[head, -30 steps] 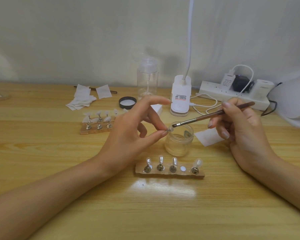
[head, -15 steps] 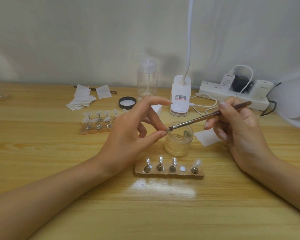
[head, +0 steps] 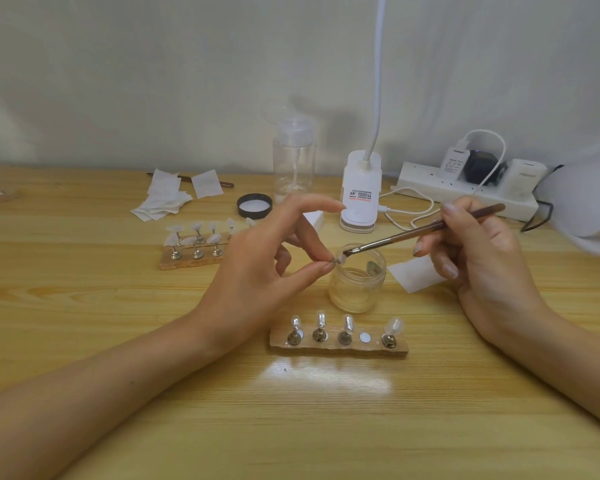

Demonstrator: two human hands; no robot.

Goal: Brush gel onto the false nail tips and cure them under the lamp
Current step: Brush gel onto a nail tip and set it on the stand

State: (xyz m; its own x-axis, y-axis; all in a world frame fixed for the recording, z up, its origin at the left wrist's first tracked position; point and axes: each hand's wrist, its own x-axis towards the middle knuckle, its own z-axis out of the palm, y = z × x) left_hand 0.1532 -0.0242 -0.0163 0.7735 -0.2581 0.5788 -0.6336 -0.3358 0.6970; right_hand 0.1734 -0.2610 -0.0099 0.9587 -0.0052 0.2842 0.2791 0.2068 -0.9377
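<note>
Wooden desk: left hand pinches a false nail tip by its stand, at the open gel jar's rim. Right hand grips the brush, bristles touching that tip. The holder strip lies just before the jar.

Clear pump bottle by the wall — white wipes left, power strip right

I'm looking at a home nail-craft desk: light wooden tabletop against a plain pale wall, white power strip crowded with chargers, white clip-base gooseneck lamp, wooden stands holding false nail tips.
</note>
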